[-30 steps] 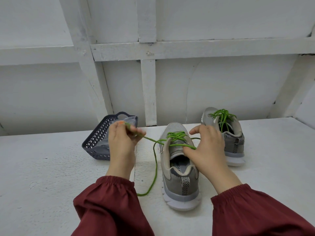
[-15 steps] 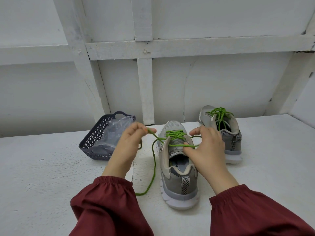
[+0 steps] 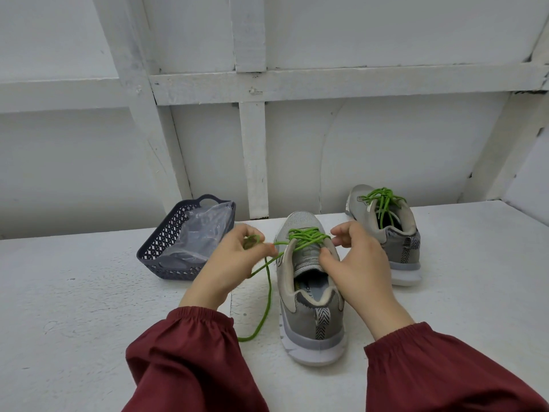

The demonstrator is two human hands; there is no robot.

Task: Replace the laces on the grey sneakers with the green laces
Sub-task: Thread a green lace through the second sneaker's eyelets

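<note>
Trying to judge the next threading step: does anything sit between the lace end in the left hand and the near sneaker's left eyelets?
Nothing visible does. The left hand pinches the green lace left of the near grey mesh sneaker; the right hand grips that sneaker's right side, off the left eyelets.

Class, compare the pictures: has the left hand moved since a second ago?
Yes. The left hand has shifted right, off the basket corner it covered and closer to the near sneaker, gripping the lace.
</note>
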